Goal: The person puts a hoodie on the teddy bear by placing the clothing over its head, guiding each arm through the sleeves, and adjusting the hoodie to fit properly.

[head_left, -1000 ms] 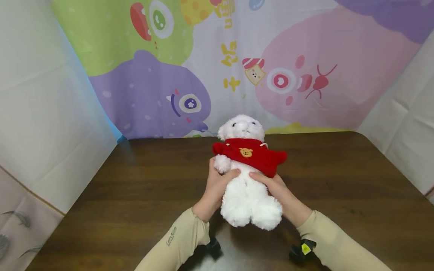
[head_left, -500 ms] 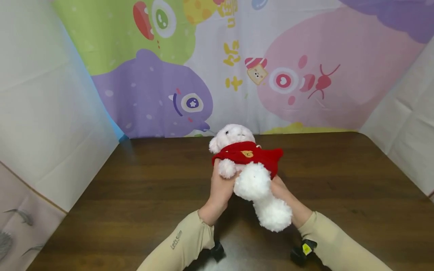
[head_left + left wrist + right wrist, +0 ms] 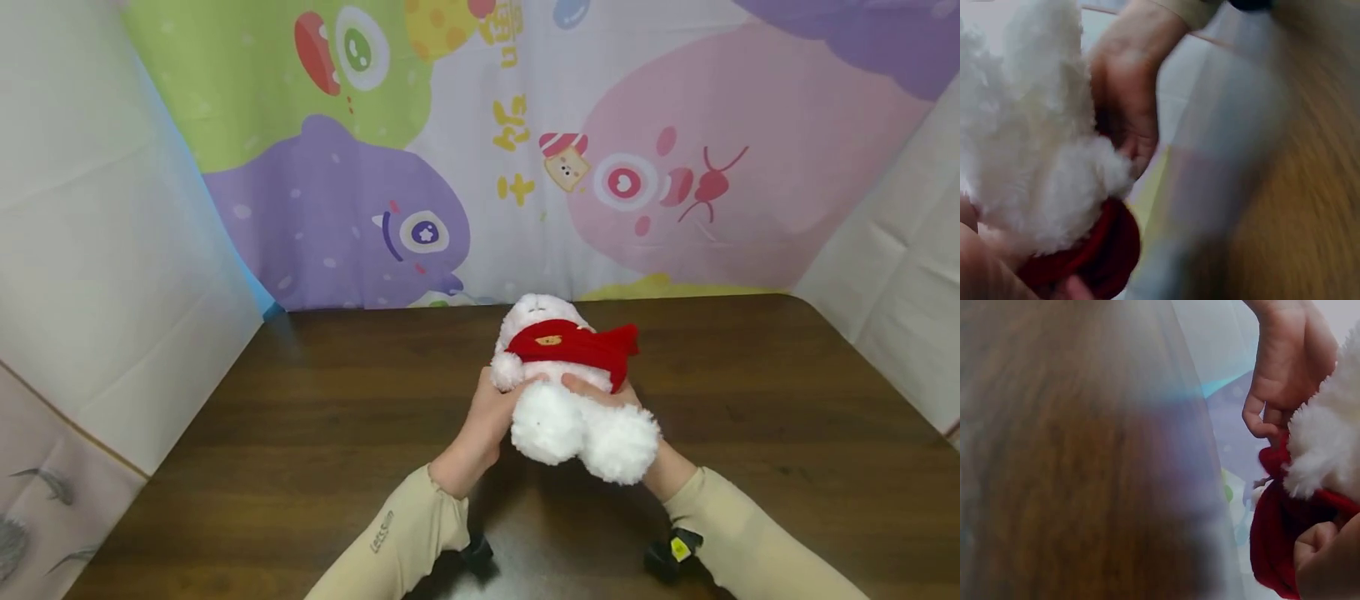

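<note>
A white plush toy (image 3: 550, 421) in a red top (image 3: 573, 343) is held between both hands at the middle of the head view, its feet toward the camera and its head tipped back. The left hand (image 3: 483, 421) grips the toy's left-hand side, thumb across its front. On the other side the right hand (image 3: 663, 454) grips the body, partly hidden behind a foot. Both wrist views show fingers curled around the white fur (image 3: 1041, 125) and at the red cloth (image 3: 1272, 544).
The toy is above a dark brown wooden table (image 3: 300, 417). Behind stands a cartoon-printed cloth (image 3: 525, 233), with pale cloth walls (image 3: 97, 233) at both sides. Small dark devices, one with a yellow mark (image 3: 680, 548), are at the wrists.
The toy's head has tipped back and lower, and its feet have come up toward the camera. Its legs swung unevenly, then levelled somewhat. Both hands still grip it.
</note>
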Motion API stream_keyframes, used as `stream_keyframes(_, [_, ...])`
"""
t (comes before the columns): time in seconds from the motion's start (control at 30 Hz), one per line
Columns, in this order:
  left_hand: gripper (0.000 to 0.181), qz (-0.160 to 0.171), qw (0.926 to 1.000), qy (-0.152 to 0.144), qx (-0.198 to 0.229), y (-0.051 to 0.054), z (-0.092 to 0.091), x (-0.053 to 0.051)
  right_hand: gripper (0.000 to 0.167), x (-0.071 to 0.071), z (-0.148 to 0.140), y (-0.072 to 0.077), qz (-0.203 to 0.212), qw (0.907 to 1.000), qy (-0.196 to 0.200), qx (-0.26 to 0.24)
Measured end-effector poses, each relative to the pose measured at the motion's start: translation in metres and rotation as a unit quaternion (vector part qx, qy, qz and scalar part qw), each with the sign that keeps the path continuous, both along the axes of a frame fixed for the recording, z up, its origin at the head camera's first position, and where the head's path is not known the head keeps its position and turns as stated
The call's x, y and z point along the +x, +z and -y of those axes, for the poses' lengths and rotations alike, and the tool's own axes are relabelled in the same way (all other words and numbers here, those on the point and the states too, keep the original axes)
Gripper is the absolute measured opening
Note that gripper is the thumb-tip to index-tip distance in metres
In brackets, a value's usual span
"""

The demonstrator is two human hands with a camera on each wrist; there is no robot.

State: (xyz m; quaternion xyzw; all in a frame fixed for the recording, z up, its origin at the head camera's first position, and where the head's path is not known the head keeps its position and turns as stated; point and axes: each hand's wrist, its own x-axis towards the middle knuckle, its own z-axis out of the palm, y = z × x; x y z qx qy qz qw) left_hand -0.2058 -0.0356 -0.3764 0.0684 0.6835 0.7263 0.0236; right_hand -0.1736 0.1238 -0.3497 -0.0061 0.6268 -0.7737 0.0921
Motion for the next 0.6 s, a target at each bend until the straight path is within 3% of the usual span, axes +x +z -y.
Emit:
stream_keyframes(0.1, [0.04,0.012,0.9996,-0.019,0.016,-0.001,0.002,-0.003,0.047,0.011,0.004,0.016,-0.008,0.9999,0.015,0.002])
stream_keyframes(0.23, [0.033,0.029,0.9994,-0.003,0.018,-0.004,0.002,-0.005,0.048,0.008,0.003,0.016,-0.041,0.9988,0.026,0.005])
stream_keyframes(0.4, [0.039,0.053,0.9978,-0.004,0.041,-0.007,0.004,0.0,0.056,0.008,0.0,0.019,-0.034,0.9957,0.038,0.077])
stream_keyframes(0.5, [0.044,0.037,0.9984,-0.014,0.041,-0.009,0.006,-0.002,0.059,-0.002,-0.004,0.01,-0.011,0.9923,0.052,0.112])
stream_keyframes(0.6, [0.044,0.008,0.9999,-0.004,-0.005,-0.009,0.007,-0.007,0.066,-0.024,-0.012,-0.02,-0.002,0.9862,0.075,0.147])
